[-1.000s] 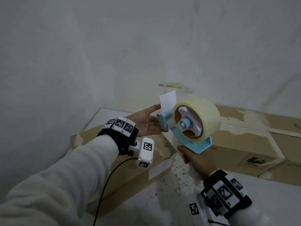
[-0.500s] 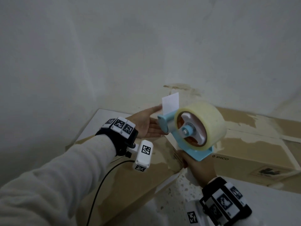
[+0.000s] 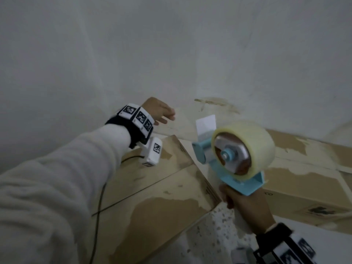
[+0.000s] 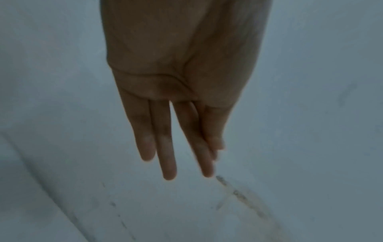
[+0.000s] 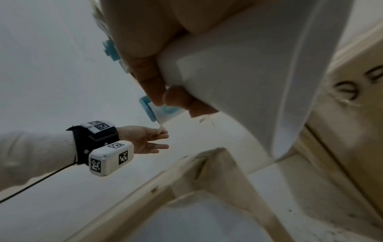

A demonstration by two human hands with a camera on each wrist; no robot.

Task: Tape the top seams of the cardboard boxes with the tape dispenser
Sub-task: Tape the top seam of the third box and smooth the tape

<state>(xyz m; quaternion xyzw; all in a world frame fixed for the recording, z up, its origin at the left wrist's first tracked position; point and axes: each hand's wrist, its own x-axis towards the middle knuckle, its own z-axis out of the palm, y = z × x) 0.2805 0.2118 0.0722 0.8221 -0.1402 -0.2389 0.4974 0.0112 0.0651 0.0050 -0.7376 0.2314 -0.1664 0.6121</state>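
Note:
My right hand (image 3: 245, 202) grips the handle of a light-blue tape dispenser (image 3: 230, 159) that carries a fat roll of clear tape (image 3: 253, 141), held in the air above the gap between two boxes. A short white tape end (image 3: 206, 123) sticks up at its front. My left hand (image 3: 160, 111) hovers empty over the far end of the left cardboard box (image 3: 152, 187), fingers straight and together (image 4: 167, 147). In the right wrist view the fingers (image 5: 145, 68) wrap the white handle (image 5: 228, 68), and the left hand (image 5: 147, 139) shows beyond the dispenser's nose.
A second cardboard box (image 3: 297, 180) lies to the right, its top skin torn in patches. Speckled floor (image 3: 219, 231) shows in the gap between the boxes. White walls (image 3: 171, 54) close in behind and on the left. A black cable (image 3: 99, 206) trails from my left wrist.
My left hand has left the dispenser's front and moved up and left toward the wall. The dispenser stays in my right hand, a little lower and to the right in the view.

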